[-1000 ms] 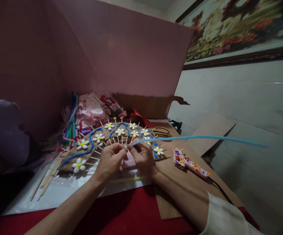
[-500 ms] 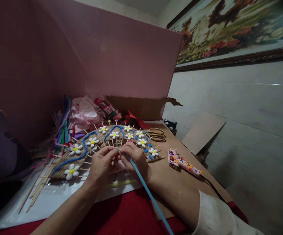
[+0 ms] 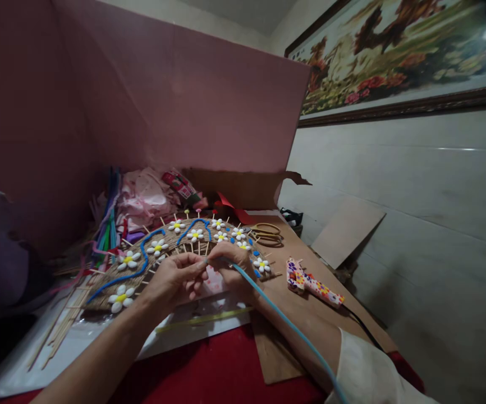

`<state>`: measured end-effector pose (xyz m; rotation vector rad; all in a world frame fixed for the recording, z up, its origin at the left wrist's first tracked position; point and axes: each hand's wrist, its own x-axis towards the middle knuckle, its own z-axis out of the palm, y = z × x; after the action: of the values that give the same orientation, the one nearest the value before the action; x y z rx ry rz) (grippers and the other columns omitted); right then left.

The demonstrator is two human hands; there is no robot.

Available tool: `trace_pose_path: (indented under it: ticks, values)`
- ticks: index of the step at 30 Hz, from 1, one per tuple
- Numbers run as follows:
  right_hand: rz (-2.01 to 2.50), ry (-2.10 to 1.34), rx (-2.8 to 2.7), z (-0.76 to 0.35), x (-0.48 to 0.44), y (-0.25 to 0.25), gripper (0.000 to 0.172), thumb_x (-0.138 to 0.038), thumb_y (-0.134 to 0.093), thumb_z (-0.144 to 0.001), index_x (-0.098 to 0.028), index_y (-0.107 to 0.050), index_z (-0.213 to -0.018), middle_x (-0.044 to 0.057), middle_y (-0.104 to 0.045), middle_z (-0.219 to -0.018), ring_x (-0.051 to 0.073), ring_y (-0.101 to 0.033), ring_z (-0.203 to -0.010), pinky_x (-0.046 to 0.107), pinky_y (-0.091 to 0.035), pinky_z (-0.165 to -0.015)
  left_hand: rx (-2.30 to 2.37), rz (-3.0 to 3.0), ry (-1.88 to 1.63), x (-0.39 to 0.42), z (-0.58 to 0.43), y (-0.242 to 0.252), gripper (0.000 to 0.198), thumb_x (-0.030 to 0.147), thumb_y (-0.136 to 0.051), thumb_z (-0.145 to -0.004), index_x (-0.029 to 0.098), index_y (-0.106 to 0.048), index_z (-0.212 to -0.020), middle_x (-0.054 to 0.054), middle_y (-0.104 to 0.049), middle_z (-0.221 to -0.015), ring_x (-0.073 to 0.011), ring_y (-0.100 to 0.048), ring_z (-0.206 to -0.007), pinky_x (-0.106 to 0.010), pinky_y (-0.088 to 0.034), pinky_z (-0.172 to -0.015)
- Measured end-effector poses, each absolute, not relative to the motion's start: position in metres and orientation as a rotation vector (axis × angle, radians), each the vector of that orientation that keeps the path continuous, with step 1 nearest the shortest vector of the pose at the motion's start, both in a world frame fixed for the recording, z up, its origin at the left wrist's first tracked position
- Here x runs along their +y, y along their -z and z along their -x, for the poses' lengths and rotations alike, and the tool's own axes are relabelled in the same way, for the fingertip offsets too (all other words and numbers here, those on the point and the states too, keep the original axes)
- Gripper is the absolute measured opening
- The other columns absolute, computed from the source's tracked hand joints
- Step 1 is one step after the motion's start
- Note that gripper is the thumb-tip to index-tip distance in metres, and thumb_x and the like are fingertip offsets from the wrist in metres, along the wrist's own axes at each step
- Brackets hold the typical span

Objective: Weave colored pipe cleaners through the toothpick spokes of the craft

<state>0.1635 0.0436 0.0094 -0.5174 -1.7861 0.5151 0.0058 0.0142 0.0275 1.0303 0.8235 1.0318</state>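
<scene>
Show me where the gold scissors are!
In the head view the scissors lie on the brown board right of centre, just beyond the right end of the flowered woven arch and behind the spotted glue gun.

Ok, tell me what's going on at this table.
A person is working bare-handed on a woven fan dotted with white flowers. The left hand and right hand together pinch one end of a blue pipe cleaner at the fan's inner edge. The rest of it trails back over the right forearm. A glue gun lies to the right, with scissors beyond it.
</scene>
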Motion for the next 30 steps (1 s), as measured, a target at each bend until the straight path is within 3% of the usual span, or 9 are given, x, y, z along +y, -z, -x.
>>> trace_pose_path:
  ticks: [12, 21, 26, 30]
  values:
    - [0.589, -0.388, -1.884, -0.164, 0.039, -0.011, 0.006, -0.022, -0.060, -0.077, -0.019, -0.061, -0.073, 0.000, -0.056, -0.067, 0.013, -0.052, -0.063, 0.025, -0.042, -0.060, 0.949, -1.207, -0.895, 0.016, 0.004, -0.036, 0.023, 0.033, -0.073, -0.064, 0.015, -0.059, -0.065, 0.001, -0.057, -0.051, -0.0066, -0.046, -0.037, -0.015, -0.033, -0.035]
    - [0.638, -0.302, -1.832, -0.159, 0.029, -0.010, 0.008, -0.020, -0.055, -0.078, -0.019, -0.059, -0.072, 0.000, -0.053, -0.065, 0.013, -0.051, -0.062, 0.025, -0.041, -0.060, 0.927, -1.044, -1.139, 0.013, -0.012, -0.025, 0.022, 0.030, -0.072, -0.061, 0.014, -0.056, -0.060, 0.006, -0.049, -0.045, -0.0022, -0.033, -0.030, -0.014, -0.024, -0.031]
    - [0.595, -0.225, -1.895, -0.156, 0.033, 0.001, 0.009, -0.016, -0.051, -0.080, -0.019, -0.059, -0.080, 0.004, -0.058, -0.075, 0.015, -0.055, -0.070, 0.027, -0.045, -0.066, 0.955, -0.895, -1.228, 0.009, -0.017, -0.018, 0.018, 0.023, -0.071, -0.057, 0.013, -0.058, -0.064, 0.006, -0.049, -0.046, -0.0030, -0.036, -0.033, -0.013, -0.025, -0.031]
    - [0.583, -0.097, -2.006, -0.157, 0.038, 0.006, 0.010, -0.015, -0.049, -0.080, -0.019, -0.058, -0.084, 0.005, -0.059, -0.080, 0.016, -0.057, -0.075, 0.028, -0.046, -0.068, 0.953, -0.868, -1.247, 0.008, -0.019, -0.018, 0.020, 0.025, -0.071, -0.056, 0.013, -0.056, -0.060, 0.008, -0.043, -0.041, -0.0020, -0.030, -0.030, -0.013, -0.021, -0.029]
